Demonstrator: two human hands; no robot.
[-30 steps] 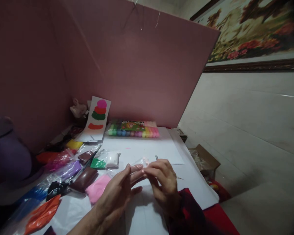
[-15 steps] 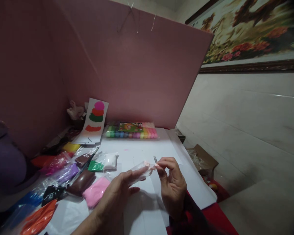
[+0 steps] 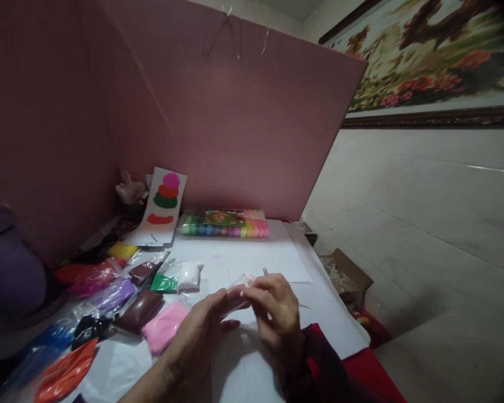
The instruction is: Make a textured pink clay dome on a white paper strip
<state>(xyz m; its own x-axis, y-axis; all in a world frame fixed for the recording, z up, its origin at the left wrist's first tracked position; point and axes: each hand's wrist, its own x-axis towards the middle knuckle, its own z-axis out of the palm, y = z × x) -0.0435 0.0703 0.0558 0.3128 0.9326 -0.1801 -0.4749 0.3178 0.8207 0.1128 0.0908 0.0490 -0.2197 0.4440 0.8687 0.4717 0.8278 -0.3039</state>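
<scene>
One clear plastic bag (image 3: pixel 237 280) with pale-pink clay (image 3: pixel 248 276) is clamped in my left hand (image 3: pixel 205 321); my right hand (image 3: pixel 278 313) pinches together, contents hidden.

Passage: flat white paper (image 3: pixel 334 327) right of right hand (image 3: pixel 277 319). Obstacles: glossy pink plastic packet (image 3: pixel 164 328) beside left hand (image 3: pixel 204 327); long multicoloured plastic pack (image 3: pixel 225 225) beyond.

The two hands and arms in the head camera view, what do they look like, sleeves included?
The left hand and right hand are both ungloved. The left forearm is bare as far as it shows. The right arm wears a dark sleeve with some red near the cuff; its pattern is too dim to tell.
</scene>
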